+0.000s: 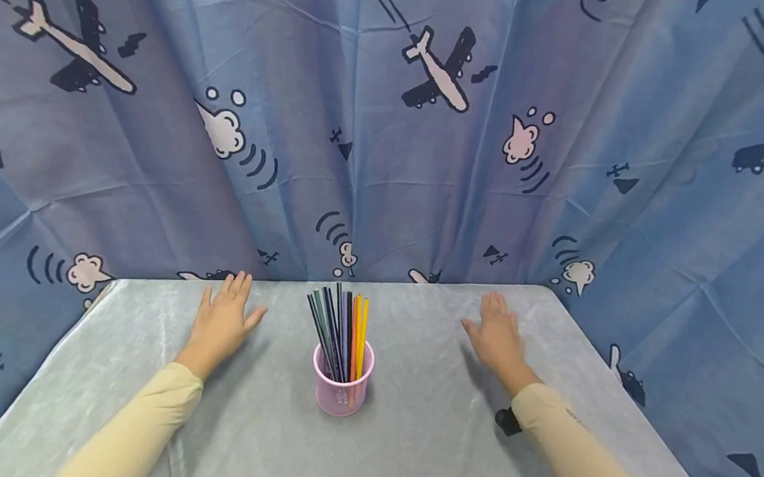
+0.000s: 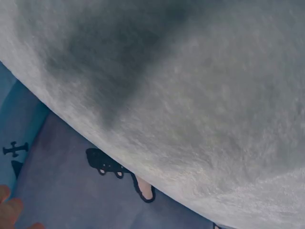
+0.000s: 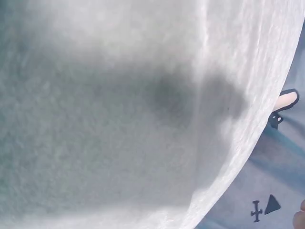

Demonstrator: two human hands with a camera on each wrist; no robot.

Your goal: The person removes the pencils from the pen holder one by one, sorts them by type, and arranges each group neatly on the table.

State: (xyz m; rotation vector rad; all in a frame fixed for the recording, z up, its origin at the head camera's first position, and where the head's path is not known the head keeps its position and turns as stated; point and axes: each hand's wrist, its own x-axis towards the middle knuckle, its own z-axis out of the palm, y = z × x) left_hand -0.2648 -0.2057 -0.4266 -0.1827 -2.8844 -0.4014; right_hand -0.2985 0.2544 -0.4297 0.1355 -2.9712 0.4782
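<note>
In the head view a pink cup (image 1: pixel 339 398) stands upright near the middle of the table, holding several thin sticks (image 1: pixel 339 333) in black, green, purple, orange and yellow. To its left, the left hand (image 1: pixel 219 324) is stretched out over the table's far part, fingers straight, thumb spread toward the cup. The right hand (image 1: pixel 499 340) is likewise extended on the other side, empty, its thumb pointing inward. Fingertips of the left hand (image 2: pixel 9 212) show at the corner of the left wrist view. A bit of the right hand (image 3: pixel 299 220) appears at the right wrist view's edge.
A grey cloth covers the table (image 1: pixel 404 452). Behind and beside it hangs a blue curtain (image 1: pixel 308 149) printed with airplanes and clouds, close along the far edge. A small black object (image 1: pixel 507 422) sits at the right sleeve's cuff.
</note>
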